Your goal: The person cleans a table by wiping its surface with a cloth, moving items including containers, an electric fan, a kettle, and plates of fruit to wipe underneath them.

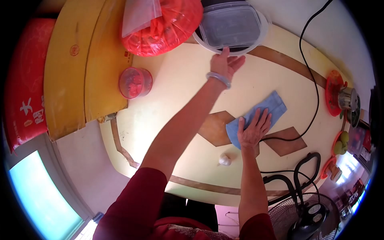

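My left hand reaches to the far side of the table, a bangle on its wrist. Its fingers are apart, close to the near rim of a round white container with a clear rectangular lid on it; whether they touch is hard to tell. My right hand lies flat with spread fingers on a folded blue cloth at the middle of the table. A garlic bulb sits just left of that hand's wrist.
Yellow box, red bag and pink-rimmed cup stand at the left and back. A black cable crosses the table's right side. Red dishes line the right edge, above a fan.
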The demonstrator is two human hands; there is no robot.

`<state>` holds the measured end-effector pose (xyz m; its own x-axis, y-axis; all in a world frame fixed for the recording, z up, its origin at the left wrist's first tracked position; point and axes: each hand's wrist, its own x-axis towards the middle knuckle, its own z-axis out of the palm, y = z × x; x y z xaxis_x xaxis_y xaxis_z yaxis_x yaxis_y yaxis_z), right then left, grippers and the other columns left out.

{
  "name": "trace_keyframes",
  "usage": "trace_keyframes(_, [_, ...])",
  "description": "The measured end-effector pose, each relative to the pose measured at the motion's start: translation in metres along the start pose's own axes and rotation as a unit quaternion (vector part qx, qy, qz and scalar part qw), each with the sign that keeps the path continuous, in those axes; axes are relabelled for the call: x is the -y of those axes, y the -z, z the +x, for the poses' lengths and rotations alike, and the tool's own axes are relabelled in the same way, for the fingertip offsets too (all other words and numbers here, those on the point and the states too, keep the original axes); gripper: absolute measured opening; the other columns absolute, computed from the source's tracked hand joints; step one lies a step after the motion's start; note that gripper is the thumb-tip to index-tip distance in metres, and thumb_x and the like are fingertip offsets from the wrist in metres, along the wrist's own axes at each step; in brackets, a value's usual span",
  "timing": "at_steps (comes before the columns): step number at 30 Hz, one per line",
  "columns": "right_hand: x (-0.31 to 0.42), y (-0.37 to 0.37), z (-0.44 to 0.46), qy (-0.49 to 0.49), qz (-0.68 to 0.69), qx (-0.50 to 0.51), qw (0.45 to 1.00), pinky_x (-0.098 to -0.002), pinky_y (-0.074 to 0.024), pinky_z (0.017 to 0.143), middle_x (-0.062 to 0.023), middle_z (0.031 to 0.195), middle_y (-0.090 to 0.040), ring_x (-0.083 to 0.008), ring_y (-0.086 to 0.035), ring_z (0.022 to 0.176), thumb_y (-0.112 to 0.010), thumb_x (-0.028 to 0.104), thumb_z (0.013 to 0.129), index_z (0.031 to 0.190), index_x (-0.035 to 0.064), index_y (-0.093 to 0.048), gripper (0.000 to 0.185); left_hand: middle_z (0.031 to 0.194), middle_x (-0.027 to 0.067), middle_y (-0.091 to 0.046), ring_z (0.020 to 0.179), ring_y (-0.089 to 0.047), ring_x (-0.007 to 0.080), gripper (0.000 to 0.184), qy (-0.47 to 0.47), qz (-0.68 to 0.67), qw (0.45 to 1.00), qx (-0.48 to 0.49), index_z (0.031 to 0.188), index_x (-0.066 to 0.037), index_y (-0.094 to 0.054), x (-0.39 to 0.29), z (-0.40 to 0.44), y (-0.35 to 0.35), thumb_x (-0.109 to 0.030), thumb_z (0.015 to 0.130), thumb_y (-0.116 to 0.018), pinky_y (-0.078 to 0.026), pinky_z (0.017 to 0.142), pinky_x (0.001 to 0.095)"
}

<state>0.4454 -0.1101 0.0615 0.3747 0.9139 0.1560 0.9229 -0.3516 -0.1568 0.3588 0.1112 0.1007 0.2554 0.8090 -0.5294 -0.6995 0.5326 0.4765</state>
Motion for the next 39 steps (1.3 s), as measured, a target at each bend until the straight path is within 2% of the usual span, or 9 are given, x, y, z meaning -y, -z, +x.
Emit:
trace_keyframes(6, [0.0, -0.002, 0.001, 0.006, 0.0, -0.007, 1.0, -0.0541, -0.0245, 0.098, -0.022, 0.137, -0.029, -0.0437, -0.027, 0.125, -0.05, 0.044, 0.082, 0.129, 0.0029, -0.036, 0.064, 0.113, 0.0249, -0.047, 0.099, -0.055, 0.0379, 0.029, -0.057, 0.018, 0.998, -0.032, 0.117, 0.01, -0.032, -0.015, -0.003, -0.007, -0.006, 0.093, -0.032, -0.049, 0.09, 0.0461])
trace_keyframes(15, [0.0, -0.004, -0.001, 0.011, -0.002, -0.009, 1.0, -0.0536, -0.0247, 0.098, -0.0218, 0.137, -0.03, -0.0438, -0.027, 0.124, -0.051, 0.043, 0.082, 0.13, 0.0034, -0.036, 0.065, 0.104, 0.0185, -0.048, 0.094, -0.056, 0.0324, 0.029, -0.038, -0.041, 0.996, -0.073, 0.116, 0.004, -0.035, -0.004, 0.003, 0.012, -0.005, 0.09, -0.043, -0.052, 0.083, 0.045])
trace_keyframes(19, [0.003, -0.003, 0.001, 0.021, 0.02, -0.021, 0.999, -0.0528, -0.0242, 0.099, -0.0209, 0.137, -0.03, -0.0423, -0.026, 0.125, -0.051, 0.044, 0.081, 0.13, 0.004, -0.036, 0.065, 0.11, 0.0181, -0.045, 0.095, -0.055, 0.039, 0.059, 0.034, 0.072, 0.993, -0.087, 0.13, 0.001, -0.016, -0.017, -0.075, 0.054, -0.01, 0.086, -0.053, -0.047, 0.087, 0.0458])
trace_keyframes(24, [0.004, -0.001, 0.0, 0.004, 0.005, 0.001, 1.0, -0.0518, -0.0236, 0.099, -0.0203, 0.137, -0.029, -0.0405, -0.025, 0.126, -0.051, 0.044, 0.082, 0.13, 0.0041, -0.036, 0.064, 0.085, 0.0101, -0.057, 0.081, -0.059, 0.0304, 0.007, -0.119, 0.063, 0.949, -0.284, 0.083, -0.006, -0.053, -0.071, -0.14, 0.17, -0.007, 0.079, -0.059, -0.051, 0.077, 0.0437])
trace_keyframes(25, [0.004, -0.001, 0.0, 0.003, 0.003, 0.003, 1.0, -0.0519, -0.0238, 0.099, -0.0204, 0.137, -0.029, -0.0404, -0.025, 0.126, -0.051, 0.044, 0.082, 0.13, 0.004, -0.036, 0.064, 0.091, 0.0125, -0.051, 0.077, -0.059, 0.0292, 0.04, -0.138, 0.083, 0.936, -0.313, 0.11, -0.008, -0.03, -0.084, -0.143, 0.201, -0.015, 0.084, -0.06, -0.054, 0.071, 0.0422])
trace_keyframes(27, [0.004, -0.001, 0.0, 0.008, 0.007, -0.001, 1.0, -0.0518, -0.0241, 0.099, -0.0206, 0.137, -0.029, -0.0405, -0.025, 0.126, -0.05, 0.044, 0.082, 0.13, 0.0041, -0.037, 0.064, 0.095, 0.015, -0.052, 0.077, -0.059, 0.0289, 0.046, -0.178, 0.138, 0.889, -0.398, 0.115, -0.007, -0.029, -0.118, -0.144, 0.216, -0.018, 0.084, -0.061, -0.054, 0.073, 0.0415])
trace_keyframes(31, [0.006, 0.0, 0.0, 0.014, 0.003, -0.008, 1.0, -0.0519, -0.0247, 0.099, -0.0213, 0.137, -0.029, -0.041, -0.026, 0.125, -0.049, 0.045, 0.083, 0.129, 0.0037, -0.037, 0.063, 0.109, 0.0187, -0.05, 0.086, -0.058, 0.0258, 0.054, -0.213, 0.192, 0.908, -0.307, 0.124, -0.005, -0.028, -0.163, -0.124, 0.207, -0.016, 0.083, -0.062, -0.055, 0.075, 0.0352])
trace_keyframes(35, [0.004, -0.003, -0.001, 0.02, -0.002, -0.012, 1.0, -0.0522, -0.0247, 0.099, -0.0218, 0.136, -0.03, -0.0418, -0.027, 0.125, -0.049, 0.045, 0.083, 0.129, 0.0027, -0.038, 0.064, 0.097, 0.0118, -0.05, 0.082, -0.054, 0.0206, 0.049, -0.195, 0.132, 0.935, -0.263, 0.122, -0.006, -0.031, -0.18, -0.074, 0.19, -0.013, 0.083, -0.06, -0.056, 0.074, 0.0318])
trace_keyframes(39, [0.001, -0.003, -0.002, 0.022, 0.007, -0.019, 1.0, -0.0527, -0.0242, 0.099, -0.0221, 0.136, -0.031, -0.0423, -0.027, 0.124, -0.05, 0.046, 0.083, 0.129, 0.0035, -0.038, 0.064, 0.089, 0.0095, -0.047, 0.073, -0.052, 0.0201, 0.048, -0.168, 0.104, 0.914, -0.355, 0.121, -0.009, -0.035, -0.186, -0.042, 0.18, -0.015, 0.082, -0.062, -0.057, 0.074, 0.036])
